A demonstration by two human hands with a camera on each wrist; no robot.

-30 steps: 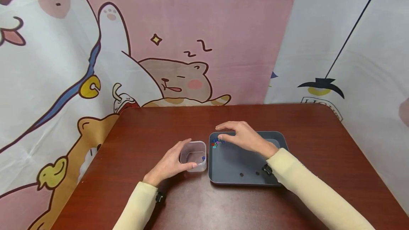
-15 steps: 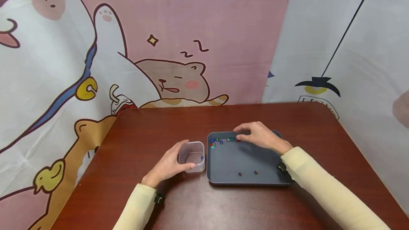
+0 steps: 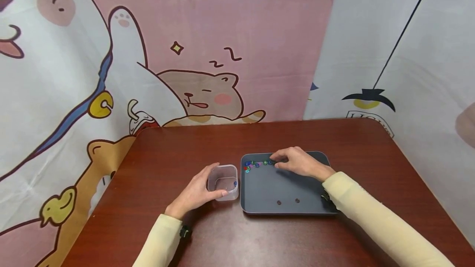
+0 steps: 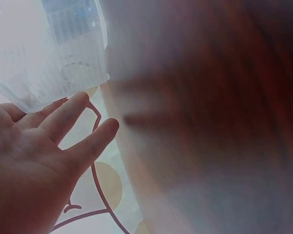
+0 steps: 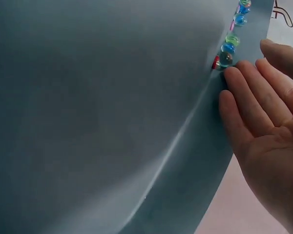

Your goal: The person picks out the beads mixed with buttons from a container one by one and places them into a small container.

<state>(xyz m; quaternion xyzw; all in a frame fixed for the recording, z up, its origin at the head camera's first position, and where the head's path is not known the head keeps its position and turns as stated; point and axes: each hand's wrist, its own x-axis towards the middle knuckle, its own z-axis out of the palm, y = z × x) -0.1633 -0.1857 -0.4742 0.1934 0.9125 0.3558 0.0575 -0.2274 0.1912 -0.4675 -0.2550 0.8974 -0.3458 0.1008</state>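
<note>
My left hand (image 3: 194,188) holds a small clear plastic container (image 3: 227,195), thumb on the near side and fingers on the far side. A small blue marble (image 3: 235,183) lies inside it. In the left wrist view, the fingers (image 4: 63,117) lie against the container's wall (image 4: 44,83). My right hand (image 3: 301,163) is over the far side of a grey tray (image 3: 259,193). Its fingertips (image 5: 230,73) are beside a row of glass marbles (image 5: 229,48), with a red piece (image 5: 215,62) at the row's end. No object shows between thumb and fingers.
Two small dark round pieces (image 3: 279,202) lie near the tray's front edge. Colourful small items (image 3: 248,166) are gathered in the far left corner of the tray. Tray and container stand side by side on a brown table (image 3: 178,147), with a cartoon-printed cloth (image 3: 282,52) behind.
My right hand has moved right from the far left corner, uncovering more marbles, then slightly lower along the tray's far side. My left hand stays on the container.
</note>
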